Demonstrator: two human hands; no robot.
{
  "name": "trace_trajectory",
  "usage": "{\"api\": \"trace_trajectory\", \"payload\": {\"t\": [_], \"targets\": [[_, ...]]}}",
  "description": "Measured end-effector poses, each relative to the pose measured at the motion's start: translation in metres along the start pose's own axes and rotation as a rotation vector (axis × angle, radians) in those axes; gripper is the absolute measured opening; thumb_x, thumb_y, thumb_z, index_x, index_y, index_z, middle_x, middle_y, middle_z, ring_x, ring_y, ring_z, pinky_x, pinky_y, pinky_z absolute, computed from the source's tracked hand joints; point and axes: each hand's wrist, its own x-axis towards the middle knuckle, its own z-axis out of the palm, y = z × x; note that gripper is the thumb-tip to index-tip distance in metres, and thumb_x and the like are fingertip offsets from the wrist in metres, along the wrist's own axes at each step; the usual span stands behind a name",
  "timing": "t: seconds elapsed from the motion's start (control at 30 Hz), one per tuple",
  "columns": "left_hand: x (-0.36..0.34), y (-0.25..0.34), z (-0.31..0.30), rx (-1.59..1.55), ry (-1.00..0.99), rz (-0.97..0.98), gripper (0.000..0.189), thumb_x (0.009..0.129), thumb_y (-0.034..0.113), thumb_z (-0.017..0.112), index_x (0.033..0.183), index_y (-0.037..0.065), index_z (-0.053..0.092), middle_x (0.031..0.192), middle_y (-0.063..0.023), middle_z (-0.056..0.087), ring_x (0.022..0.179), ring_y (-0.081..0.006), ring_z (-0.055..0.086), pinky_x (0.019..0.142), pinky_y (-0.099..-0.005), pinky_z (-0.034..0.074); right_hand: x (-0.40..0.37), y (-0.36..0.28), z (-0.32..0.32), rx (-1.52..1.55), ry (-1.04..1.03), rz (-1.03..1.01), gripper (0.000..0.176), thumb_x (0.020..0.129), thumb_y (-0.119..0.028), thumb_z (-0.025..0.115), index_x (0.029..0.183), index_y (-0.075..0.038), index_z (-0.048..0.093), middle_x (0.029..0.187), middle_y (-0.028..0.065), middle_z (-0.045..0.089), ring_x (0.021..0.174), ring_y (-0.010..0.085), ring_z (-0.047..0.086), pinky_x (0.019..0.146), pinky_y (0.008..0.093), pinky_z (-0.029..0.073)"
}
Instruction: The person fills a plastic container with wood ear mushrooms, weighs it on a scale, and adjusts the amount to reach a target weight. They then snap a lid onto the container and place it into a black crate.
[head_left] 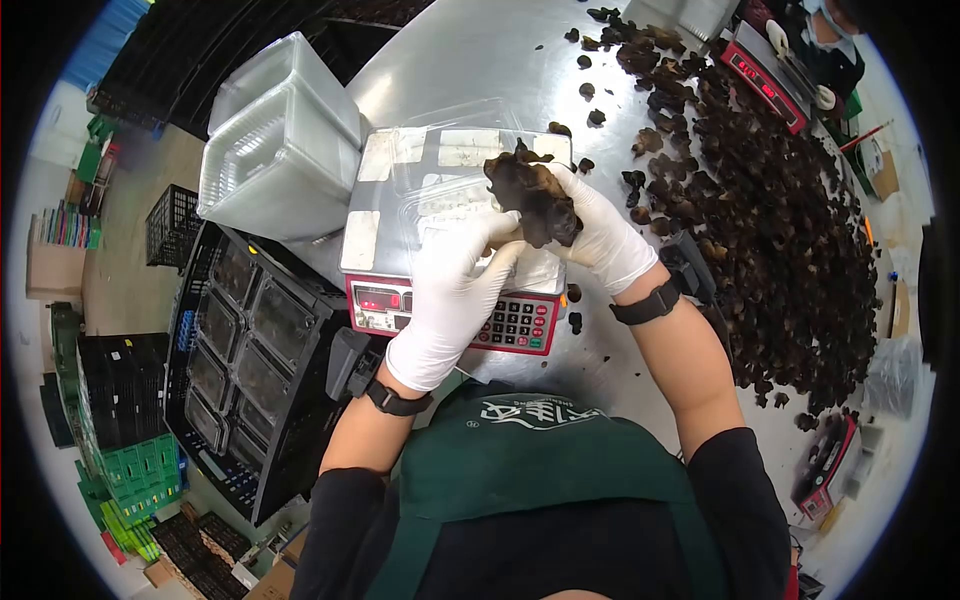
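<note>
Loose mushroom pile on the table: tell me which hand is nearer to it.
Right. Both hands hold a mushroom clump; the right hand is on the side next to the pile, the left hand on the far side, over the scale.

I count three weighing scales: the near scale (515, 322), the far scale (765, 85) and the right-edge scale (825, 470). On the desk (480, 60) I see two stacks of clear plastic boxes (280, 165) and one fungus heap (780, 220). There is one black crate (250, 360), one fungus clump (535, 200), and two gloved grips, the left grip (450, 300) and the right grip (600, 240).
</note>
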Motion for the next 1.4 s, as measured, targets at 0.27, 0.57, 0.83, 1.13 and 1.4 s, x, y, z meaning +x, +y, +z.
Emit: {"api": "trace_trajectory", "payload": {"t": [0.27,0.57,0.83,1.13,1.4], "targets": [[-0.008,-0.025,-0.015,0.305,-0.047,-0.021,0.023,0.079,0.002,0.076,0.101,0.007,0.071,0.091,-0.0067,0.072,0.084,-0.0215,0.068,0.083,-0.0329,0.049,0.002,-0.017,0.022,-1.129,-0.008,-0.256,0.036,0.085,-0.022,0.070,0.115,-0.004,0.064,0.101,0.0073,0.067,0.094,0.0184,0.063,0.088,0.0319,0.051],[-0.008,-0.035,-0.026,0.465,-0.190,0.055,0.017,0.078,0.009,0.076,0.094,0.012,0.071,0.097,-0.0035,0.069,0.096,-0.0229,0.062,0.091,-0.0370,0.041,-0.017,-0.017,0.009,-1.584,-0.084,-0.349,0.050,0.076,-0.015,0.071,0.125,-0.007,0.062,0.134,0.0142,0.054,0.128,0.0304,0.050,0.109,0.0391,0.041],[0.034,-0.046,-0.009,0.648,-0.246,0.118,0.031,0.076,0.009,0.072,0.106,0.016,0.069,0.097,-0.0038,0.065,0.098,-0.0233,0.061,0.090,-0.0370,0.040,-0.031,-0.008,0.006,-1.712,-0.084,-0.486,0.046,0.072,-0.010,0.075,0.117,-0.007,0.065,0.136,0.0165,0.053,0.126,0.0341,0.050,0.109,0.0409,0.040],[0.039,-0.067,0.005,0.607,-0.291,0.165,0.014,0.075,0.010,0.069,0.089,0.012,0.068,0.086,-0.0059,0.061,0.090,-0.0245,0.060,0.082,-0.0372,0.039,-0.122,-0.105,-0.154,-2.012,0.984,-0.525,0.059,0.075,-0.032,0.077,0.130,-0.014,0.062,0.142,0.0210,0.050,0.135,0.0352,0.045,0.111,0.0447,0.039],[0.040,-0.042,-0.009,-0.356,-0.216,-0.587,0.010,0.094,0.005,0.065,0.102,-0.002,0.065,0.088,-0.0026,0.066,0.076,-0.0086,0.061,0.074,-0.0223,0.049,-0.193,-0.082,-0.284,-2.033,1.405,-0.406,0.046,0.083,-0.031,0.075,0.126,-0.020,0.066,0.130,0.0135,0.057,0.121,0.0329,0.052,0.102,0.0421,0.043]]}}
